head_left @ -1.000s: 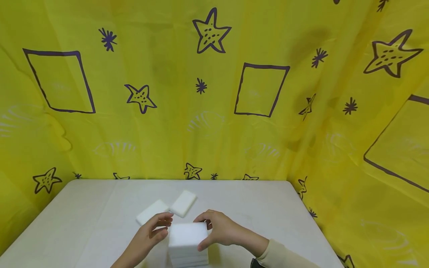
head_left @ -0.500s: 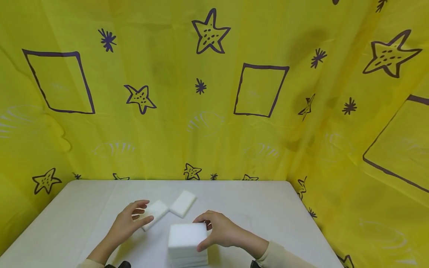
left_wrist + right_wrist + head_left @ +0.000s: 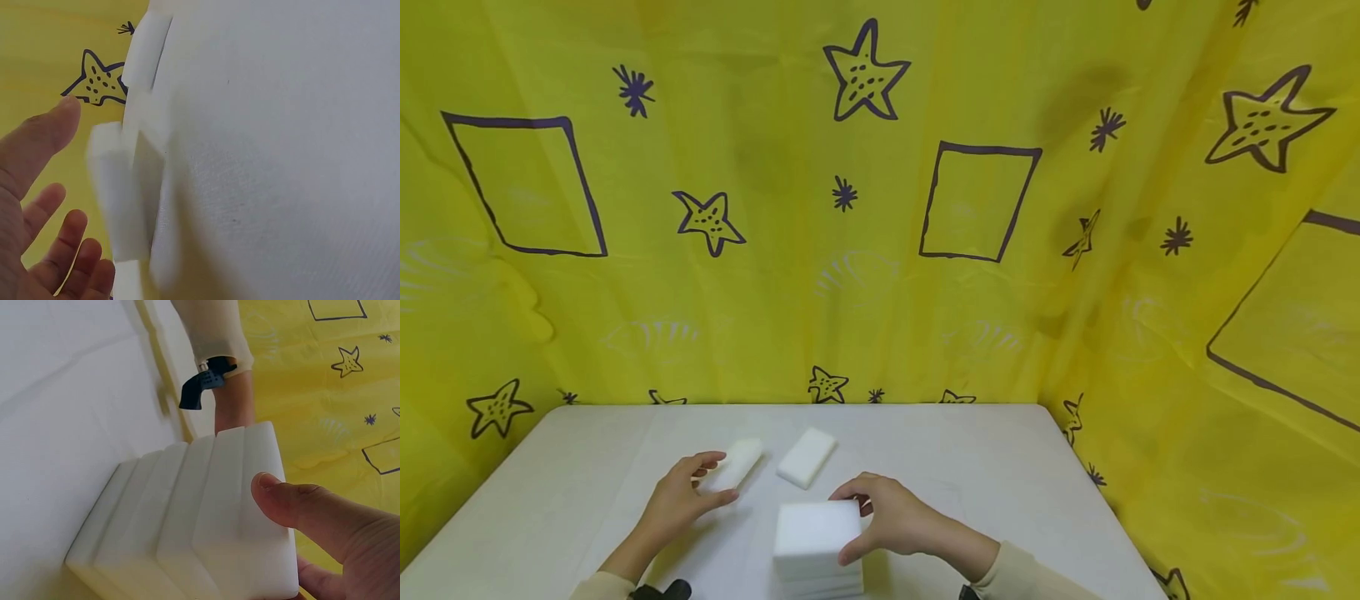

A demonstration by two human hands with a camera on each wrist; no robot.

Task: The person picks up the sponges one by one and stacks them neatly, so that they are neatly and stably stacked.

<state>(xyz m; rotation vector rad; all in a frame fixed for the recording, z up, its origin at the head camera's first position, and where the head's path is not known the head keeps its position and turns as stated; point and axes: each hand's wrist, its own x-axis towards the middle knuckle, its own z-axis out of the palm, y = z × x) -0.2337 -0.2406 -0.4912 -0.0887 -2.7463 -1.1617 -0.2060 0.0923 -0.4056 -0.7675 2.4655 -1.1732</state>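
Several white sponge blocks [image 3: 816,533] are stacked near the table's front. My right hand [image 3: 895,515] grips the top of this stack, thumb on the near side and fingers behind. In the right wrist view, the thumb [image 3: 290,503] presses on the top sponges; most fingers are hidden. My left hand [image 3: 677,493] is beside a loose sponge [image 3: 737,464], thumb and fingers spread. In the left wrist view that sponge [image 3: 119,200] is blurred and looks tipped up, with a visible gap between thumb and fingers. Another sponge [image 3: 807,458] lies flat further back.
A white-covered table [image 3: 970,450] bears everything. Yellow curtains [image 3: 775,317] printed with dark stars hang behind it and along its sides. In the right wrist view, a black strap [image 3: 209,381] is on the other forearm.
My left hand has left the stack and moved left to the loose sponge. That sponge has turned and shifted slightly back, apart from the other one. My right hand stays on the stack.
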